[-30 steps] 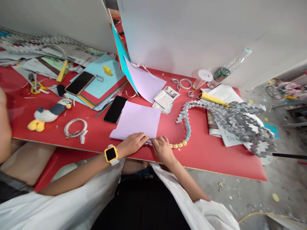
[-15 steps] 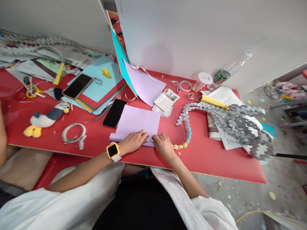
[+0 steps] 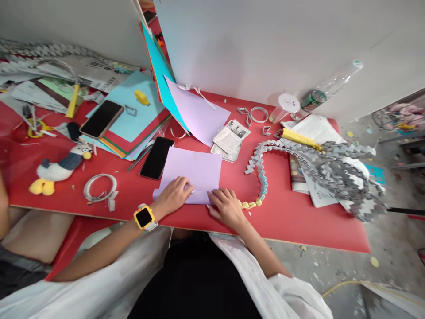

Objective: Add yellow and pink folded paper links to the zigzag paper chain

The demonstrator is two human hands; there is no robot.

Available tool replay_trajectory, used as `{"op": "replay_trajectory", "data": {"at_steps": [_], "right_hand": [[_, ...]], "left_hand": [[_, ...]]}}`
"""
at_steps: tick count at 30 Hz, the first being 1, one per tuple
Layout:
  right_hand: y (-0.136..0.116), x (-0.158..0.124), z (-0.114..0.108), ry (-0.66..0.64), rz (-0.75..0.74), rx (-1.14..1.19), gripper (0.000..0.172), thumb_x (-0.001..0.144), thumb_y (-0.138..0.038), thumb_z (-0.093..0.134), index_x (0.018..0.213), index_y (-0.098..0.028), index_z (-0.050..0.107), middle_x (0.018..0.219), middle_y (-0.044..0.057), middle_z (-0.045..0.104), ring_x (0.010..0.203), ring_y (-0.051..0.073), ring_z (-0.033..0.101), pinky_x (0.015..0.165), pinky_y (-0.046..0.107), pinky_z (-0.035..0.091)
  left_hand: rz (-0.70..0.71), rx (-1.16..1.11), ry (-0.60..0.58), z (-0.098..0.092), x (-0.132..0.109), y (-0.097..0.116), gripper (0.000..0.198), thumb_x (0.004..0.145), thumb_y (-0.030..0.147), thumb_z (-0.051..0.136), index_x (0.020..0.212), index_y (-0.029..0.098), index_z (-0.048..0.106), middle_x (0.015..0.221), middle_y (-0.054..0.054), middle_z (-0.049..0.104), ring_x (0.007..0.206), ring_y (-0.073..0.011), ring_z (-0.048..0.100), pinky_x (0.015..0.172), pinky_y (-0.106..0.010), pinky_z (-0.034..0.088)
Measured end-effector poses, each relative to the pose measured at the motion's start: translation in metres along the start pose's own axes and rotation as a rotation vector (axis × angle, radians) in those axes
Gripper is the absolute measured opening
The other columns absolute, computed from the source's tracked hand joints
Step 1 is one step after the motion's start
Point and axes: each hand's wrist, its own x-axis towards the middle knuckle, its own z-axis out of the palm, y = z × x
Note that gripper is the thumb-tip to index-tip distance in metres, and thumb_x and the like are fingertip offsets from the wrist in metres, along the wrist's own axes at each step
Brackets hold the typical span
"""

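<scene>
A sheet of purple paper (image 3: 194, 168) lies on the red table, its near edge folded over in a strip. My left hand (image 3: 174, 195) rests on the left part of this strip, fingers bent and pressing down without gripping. At the right end of the fold is my right hand (image 3: 229, 207), its fingers on the paper and its thumb apart, near the table's front edge. A yellow watch (image 3: 144, 217) is on my left wrist. Just right of my right hand lies a folded-paper chain (image 3: 262, 177) in grey, blue and yellow.
A black phone (image 3: 157, 158) touches the paper's left side. Behind are newspaper pieces (image 3: 230, 138) and another purple sheet (image 3: 202, 115). A plastic bottle (image 3: 327, 91), a lidded cup (image 3: 285, 107) and a grey woven-paper piece (image 3: 348, 177) stand right. A bird toy (image 3: 61, 166) and wire ring (image 3: 99, 187) lie left.
My hands have moved apart from the middle of the fold: the left has slid left along it, and the right thumb has spread away from its fingers. The folded edge now lies flatter.
</scene>
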Motion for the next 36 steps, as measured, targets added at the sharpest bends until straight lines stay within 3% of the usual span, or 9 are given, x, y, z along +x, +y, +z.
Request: {"op": "replay_trajectory", "data": {"at_steps": [4,8,12,18,25,28,31,34,36], "right_hand": [[-0.008,-0.014,-0.001,-0.025,0.032,-0.010,0.039,0.097,-0.035,0.050,0.126,-0.012,0.059,0.113,0.015,0.068,0.098,0.026,0.057,0.083,0.041,0.044],[-0.009,-0.016,-0.010,-0.054,0.185,0.103,0.044,0.098,-0.037,0.048,0.135,-0.013,0.053,0.116,0.015,0.068,0.106,0.026,0.059,0.088,0.040,0.047],[0.002,-0.008,-0.024,-0.121,0.247,0.183,0.045,0.101,-0.021,0.034,0.145,-0.015,0.041,0.136,0.014,0.060,0.132,0.023,0.049,0.108,0.047,0.037],[0.019,-0.001,-0.035,-0.235,0.259,0.250,0.056,0.097,-0.012,0.030,0.152,-0.015,0.023,0.134,0.010,0.063,0.122,0.020,0.059,0.114,0.050,0.032],[0.017,-0.004,-0.030,-0.218,0.238,0.253,0.057,0.093,-0.007,0.030,0.149,-0.014,0.032,0.140,0.013,0.057,0.127,0.021,0.056,0.115,0.054,0.032],[0.014,-0.010,-0.032,-0.084,0.247,0.233,0.054,0.091,-0.007,0.033,0.144,-0.015,0.042,0.137,0.014,0.059,0.127,0.023,0.053,0.110,0.051,0.039],[0.012,-0.023,-0.040,0.047,0.312,0.111,0.041,0.095,-0.021,0.044,0.134,-0.013,0.053,0.120,0.016,0.064,0.114,0.027,0.055,0.104,0.050,0.041],[0.011,-0.043,-0.045,-0.035,0.278,0.030,0.044,0.092,-0.038,0.057,0.130,-0.016,0.057,0.110,0.014,0.063,0.102,0.028,0.054,0.095,0.046,0.043],[0.011,-0.055,-0.044,-0.093,0.245,0.006,0.036,0.094,-0.033,0.056,0.127,-0.019,0.060,0.104,0.012,0.062,0.093,0.024,0.054,0.085,0.040,0.043]], "left_hand": [[0.196,-0.036,0.191,0.007,-0.011,0.004,0.035,0.097,0.038,0.048,0.119,0.014,0.061,0.110,-0.015,0.061,0.098,-0.0244,0.060,0.086,-0.039,0.051],[0.332,-0.017,0.073,0.012,-0.016,0.011,0.046,0.097,0.032,0.051,0.140,0.021,0.047,0.122,-0.014,0.061,0.111,-0.0255,0.057,0.095,-0.042,0.048],[0.378,-0.012,-0.018,0.012,-0.013,0.015,0.050,0.098,0.013,0.043,0.147,0.027,0.039,0.135,-0.010,0.058,0.120,-0.0208,0.056,0.099,-0.038,0.046],[0.486,-0.024,-0.031,0.011,-0.007,0.017,0.048,0.099,0.008,0.035,0.145,0.022,0.041,0.146,-0.008,0.051,0.136,-0.0183,0.046,0.110,-0.038,0.038],[0.481,-0.028,0.030,0.015,-0.007,0.027,0.050,0.099,0.012,0.040,0.148,0.022,0.038,0.145,-0.013,0.051,0.135,-0.0229,0.049,0.110,-0.044,0.040],[0.438,-0.029,0.027,0.018,-0.007,0.036,0.053,0.098,0.011,0.041,0.148,0.026,0.037,0.146,-0.015,0.049,0.136,-0.0250,0.047,0.109,-0.045,0.041],[0.432,-0.011,0.038,0.019,-0.007,0.043,0.057,0.096,0.005,0.039,0.148,0.027,0.037,0.145,-0.015,0.050,0.136,-0.0261,0.047,0.106,-0.045,0.044],[0.409,-0.013,0.048,0.019,-0.008,0.046,0.057,0.095,0.004,0.039,0.148,0.026,0.038,0.145,-0.016,0.050,0.136,-0.0256,0.047,0.106,-0.044,0.045],[0.397,-0.011,0.054,0.019,-0.010,0.048,0.056,0.096,0.005,0.039,0.148,0.026,0.038,0.145,-0.016,0.050,0.136,-0.0253,0.047,0.106,-0.043,0.045]]}}
